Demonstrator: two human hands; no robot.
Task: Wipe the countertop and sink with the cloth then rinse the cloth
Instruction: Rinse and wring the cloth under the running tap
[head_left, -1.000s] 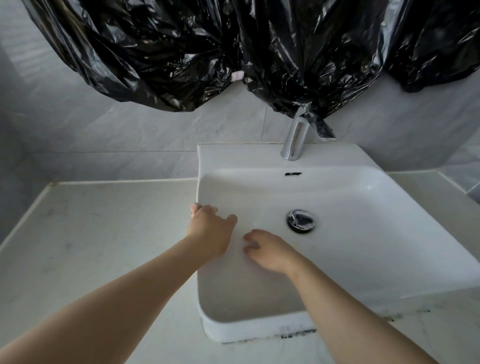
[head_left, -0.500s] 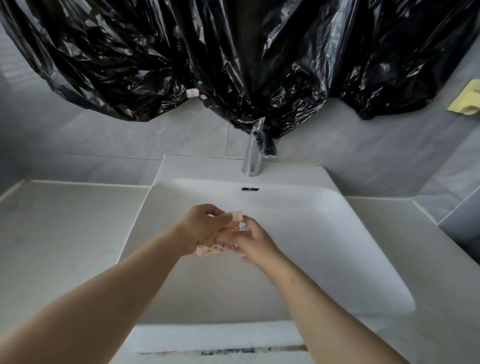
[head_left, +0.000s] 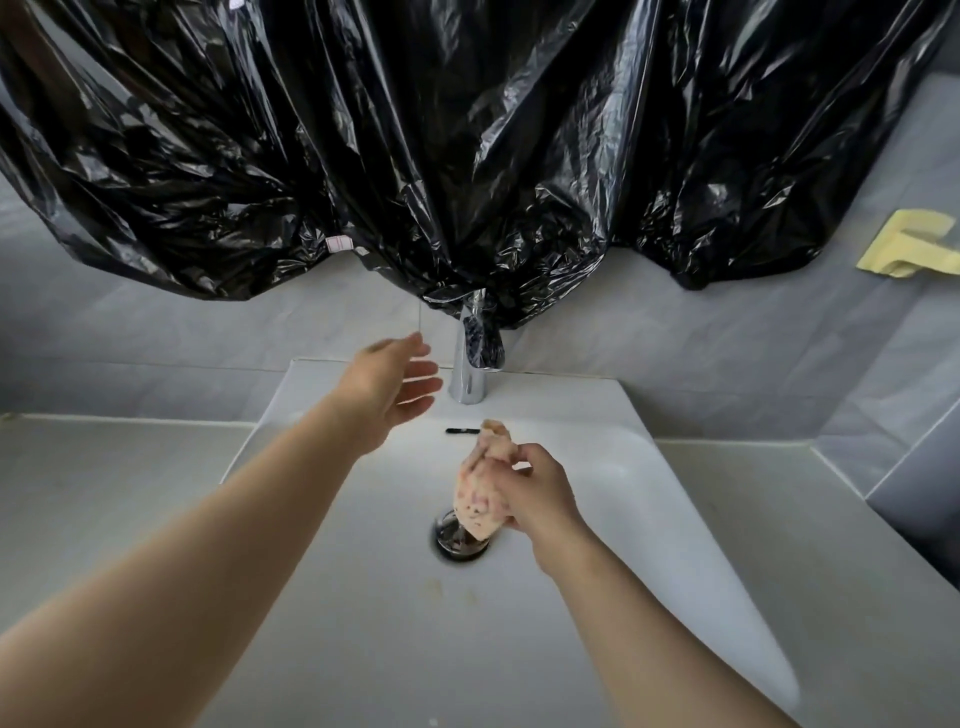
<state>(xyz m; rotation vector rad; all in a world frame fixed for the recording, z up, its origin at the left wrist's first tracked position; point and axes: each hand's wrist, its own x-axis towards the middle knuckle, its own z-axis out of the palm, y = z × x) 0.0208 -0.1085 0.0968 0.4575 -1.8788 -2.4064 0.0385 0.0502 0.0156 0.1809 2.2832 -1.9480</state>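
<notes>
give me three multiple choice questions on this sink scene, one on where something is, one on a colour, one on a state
1. Where is the cloth?
A on a shelf
B held in the right hand above the drain
C in a bucket

2. What colour is the plastic sheet hanging above the faucet?
A black
B blue
C white

3. How is the left hand?
A open, fingers straight, beside the faucet
B gripping the cloth
C a closed fist

Answers:
1 B, its fingers curl round the bunched cloth over the drain.
2 A, the sheet is glossy black.
3 A, the palm is empty and the fingers are extended.
</notes>
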